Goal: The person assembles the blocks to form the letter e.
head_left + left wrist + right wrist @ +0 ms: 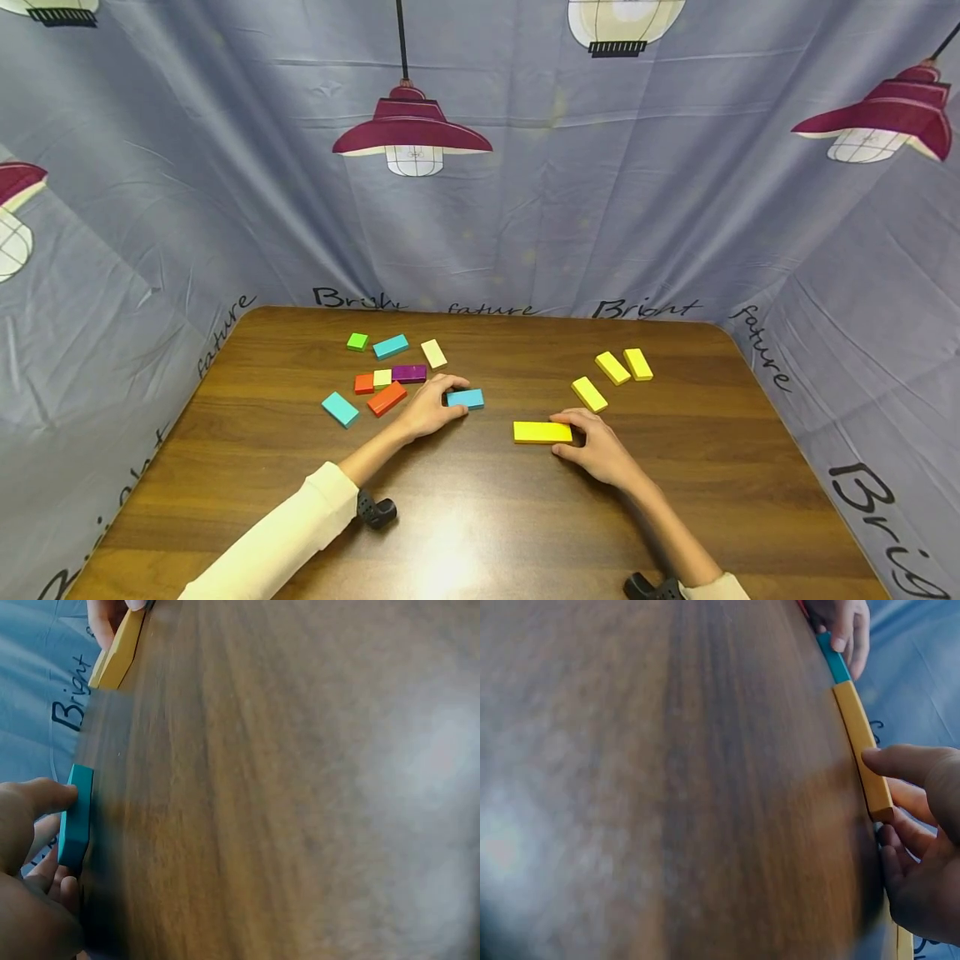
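Note:
In the head view my left hand (429,407) grips a blue block (467,399) between thumb and fingers, low over the wooden table or on it. The left wrist view shows the same blue block (76,817) with the thumb along one side. To the right, my right hand (596,446) pinches the right end of a long yellow block (542,432). Up close in the right wrist view, thumb and fingers hold that yellow block (862,750) on opposite sides. A gap of bare wood separates the two held blocks.
Left of my left hand lie a purple block (409,374), red blocks (387,399), blue blocks (341,409), cream blocks (433,354) and a small green block (357,342). Several yellow blocks (589,394) lie beyond my right hand. A printed curtain (525,208) surrounds the table (480,517).

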A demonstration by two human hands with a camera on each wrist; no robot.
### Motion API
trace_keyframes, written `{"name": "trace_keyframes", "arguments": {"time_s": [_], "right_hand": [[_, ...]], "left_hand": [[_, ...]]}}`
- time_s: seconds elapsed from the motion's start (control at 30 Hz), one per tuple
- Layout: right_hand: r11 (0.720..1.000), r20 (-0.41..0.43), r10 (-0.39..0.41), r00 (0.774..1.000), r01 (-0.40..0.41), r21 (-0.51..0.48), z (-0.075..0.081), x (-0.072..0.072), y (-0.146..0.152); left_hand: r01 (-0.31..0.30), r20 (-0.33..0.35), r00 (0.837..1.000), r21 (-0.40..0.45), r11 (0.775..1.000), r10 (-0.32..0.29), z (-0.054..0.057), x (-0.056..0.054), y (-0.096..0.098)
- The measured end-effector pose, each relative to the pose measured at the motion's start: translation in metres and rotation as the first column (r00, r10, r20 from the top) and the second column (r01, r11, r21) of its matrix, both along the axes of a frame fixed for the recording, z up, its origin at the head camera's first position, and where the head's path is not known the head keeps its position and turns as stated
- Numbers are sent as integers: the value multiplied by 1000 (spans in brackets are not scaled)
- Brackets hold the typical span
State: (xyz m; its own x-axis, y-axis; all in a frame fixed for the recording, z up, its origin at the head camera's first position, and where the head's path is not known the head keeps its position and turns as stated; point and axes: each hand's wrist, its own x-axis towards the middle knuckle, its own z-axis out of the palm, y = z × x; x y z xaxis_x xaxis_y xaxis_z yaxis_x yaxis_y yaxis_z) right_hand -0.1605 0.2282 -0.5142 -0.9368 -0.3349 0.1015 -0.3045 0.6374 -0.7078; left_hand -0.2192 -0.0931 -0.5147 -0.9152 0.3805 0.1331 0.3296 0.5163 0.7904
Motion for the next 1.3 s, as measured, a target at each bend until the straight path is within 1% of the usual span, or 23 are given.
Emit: {"name": "trace_keyframes", "arguments": {"time_s": [0.17, 0.43, 0.67, 0.9, 1.0, 1.13, 1.23, 1.3], "right_hand": [[1000, -13, 11, 1000, -11, -5, -3, -6, -2], [1000, 7, 26, 1000, -26, -17, -3, -14, -1], [999, 15, 28, 999, -28, -39, -3, -18, -2], [999, -21, 15, 1000, -16, -48, -5, -24, -2], [998, -24, 5, 1000, -7, -56, -6, -26, -3], [999, -46, 1, 999, -4, -48, -5, -26, -3], [999, -42, -2, 999, 0, -50, -5, -27, -4], [998, -23, -7, 1000, 6, -57, -4, -27, -5]], "left_hand": [[26, 5, 1000, -8, 1000, -26, 2, -3, 0], [54, 11, 999, -52, 997, -54, 3, -8, -1], [86, 32, 996, -29, 996, -85, 6, -9, 0], [121, 6, 993, -41, 992, -120, 3, -10, 4], [123, -3, 992, -47, 991, -124, 2, -12, 7], [131, -31, 991, -46, 990, -132, 1, -14, 12], [134, -47, 990, -41, 990, -136, 0, -15, 16], [133, -52, 989, -50, 990, -135, 0, -16, 19]]}}
